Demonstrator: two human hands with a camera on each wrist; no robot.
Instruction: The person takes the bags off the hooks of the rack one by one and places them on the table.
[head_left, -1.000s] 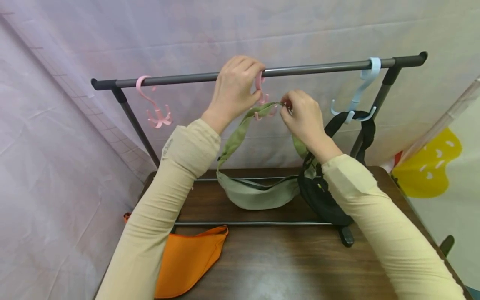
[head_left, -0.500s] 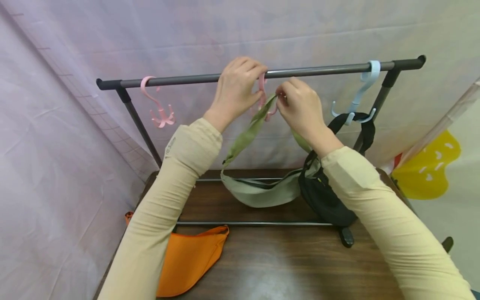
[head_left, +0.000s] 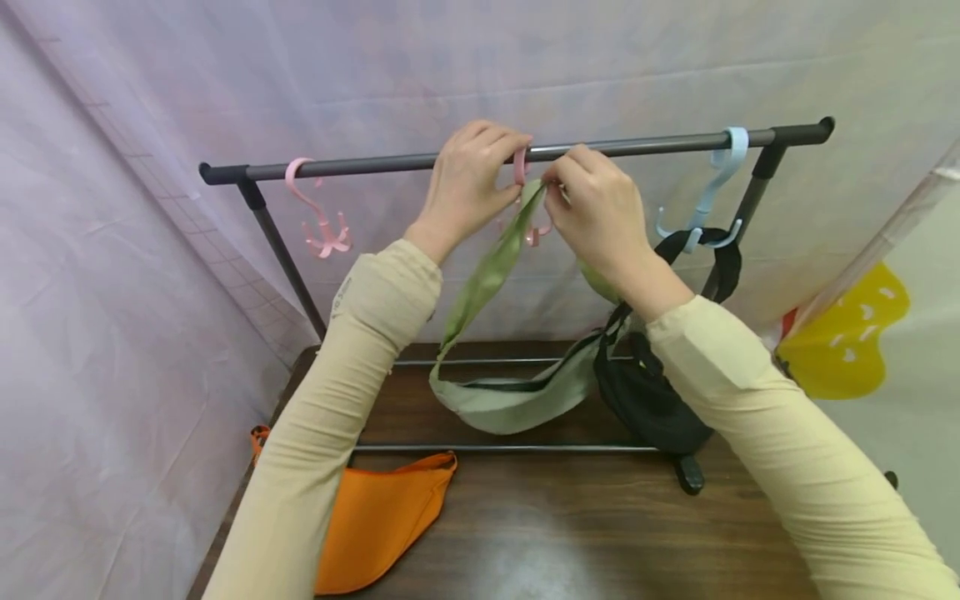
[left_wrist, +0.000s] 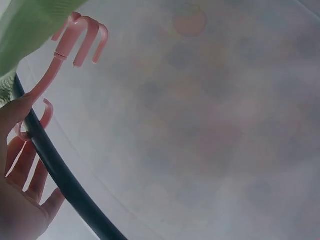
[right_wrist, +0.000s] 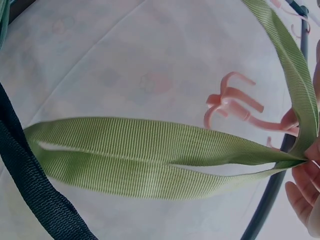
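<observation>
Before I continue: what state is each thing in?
Left hand: holding middle pink hook
Right hand: pinching green strap
Green bag: suspended by strap
Black bag: hung on blue hook
Orange bag: on table
Blue hook: loaded
Left pink hook: unloaded
Middle pink hook: unloaded
Rack: standing

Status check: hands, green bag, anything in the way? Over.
Left hand holding middle hook on rail. Right hand pinching green bag by strap, not yet hooked. Black bag crowding its right end.

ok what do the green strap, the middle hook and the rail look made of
Green strap: woven webbing, likely synthetic, softly matte; fine ribs cross it up close.
Middle hook: probably moulded plastic, smooth; one even pink with soft highlights.
Rail: likely metal tube, grey, faintly glossy, as a pale streak runs along it; possibly coated.
</observation>
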